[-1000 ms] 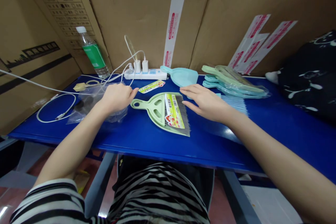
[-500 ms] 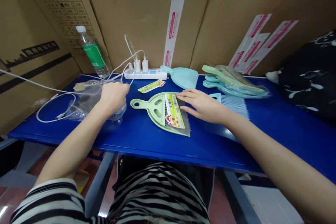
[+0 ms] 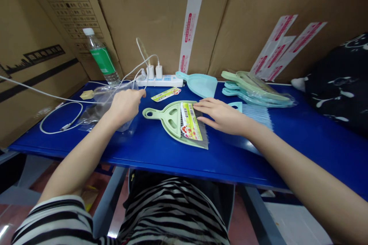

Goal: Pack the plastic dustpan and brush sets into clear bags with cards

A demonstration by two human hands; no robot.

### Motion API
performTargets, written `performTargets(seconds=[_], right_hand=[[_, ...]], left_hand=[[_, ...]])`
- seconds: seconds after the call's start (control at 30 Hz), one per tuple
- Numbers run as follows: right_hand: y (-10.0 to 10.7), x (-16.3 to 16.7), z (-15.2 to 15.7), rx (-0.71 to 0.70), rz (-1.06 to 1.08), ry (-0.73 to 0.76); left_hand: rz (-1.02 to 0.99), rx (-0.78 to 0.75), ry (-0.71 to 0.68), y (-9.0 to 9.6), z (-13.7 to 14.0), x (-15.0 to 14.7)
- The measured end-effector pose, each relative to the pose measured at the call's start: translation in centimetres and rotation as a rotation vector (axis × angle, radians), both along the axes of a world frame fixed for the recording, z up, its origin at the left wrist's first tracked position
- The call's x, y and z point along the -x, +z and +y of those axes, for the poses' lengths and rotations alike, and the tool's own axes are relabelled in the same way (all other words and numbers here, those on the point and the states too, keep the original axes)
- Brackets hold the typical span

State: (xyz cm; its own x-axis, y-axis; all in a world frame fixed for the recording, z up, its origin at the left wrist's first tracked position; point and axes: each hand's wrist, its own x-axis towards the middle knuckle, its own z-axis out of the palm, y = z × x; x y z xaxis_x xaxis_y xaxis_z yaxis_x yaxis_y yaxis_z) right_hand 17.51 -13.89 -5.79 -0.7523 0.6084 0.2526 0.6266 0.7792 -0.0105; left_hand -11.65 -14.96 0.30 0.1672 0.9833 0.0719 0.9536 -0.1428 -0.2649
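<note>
A light green dustpan (image 3: 169, 134) lies on the blue table, its handle pointing left. Nested on it is a small hand brush with grey bristles (image 3: 205, 132) and a yellow-and-white label (image 3: 191, 121) across it. My right hand (image 3: 220, 116) rests at the right end of this set, fingers stretched out over the bristles by the label's edge. To the left, my left hand (image 3: 126, 105) is curled closed on a crumpled clear plastic bag (image 3: 99, 111); its fingertips are partly hidden.
Behind stand a light blue dustpan (image 3: 202, 84), a loose label (image 3: 166, 94) and a power strip (image 3: 163, 81) with white cables. A blue brush (image 3: 255, 115) and several bagged dustpan sets (image 3: 258, 90) lie right. A water bottle (image 3: 102, 57) leans against the cardboard (image 3: 155, 15) at left.
My left hand has shifted slightly, and the plastic bag beneath it has moved and flattened, showing more of a small yellowish block behind it. My right hand and the green dustpan are nearly unmoved.
</note>
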Motion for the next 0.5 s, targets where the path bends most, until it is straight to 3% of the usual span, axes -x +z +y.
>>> performTargets(seconds=[0.23, 0.5], right_hand=[[-0.06, 0.01, -0.01, 0.018, 0.012, -0.002], [-0.33, -0.22, 0.28, -0.002, 0.019, 0.028]], left_hand=[[-0.072, -0.005, -0.003, 0.51, 0.29, 0.64], [0.004, -0.025, 0.138, 0.62, 0.23, 0.57]])
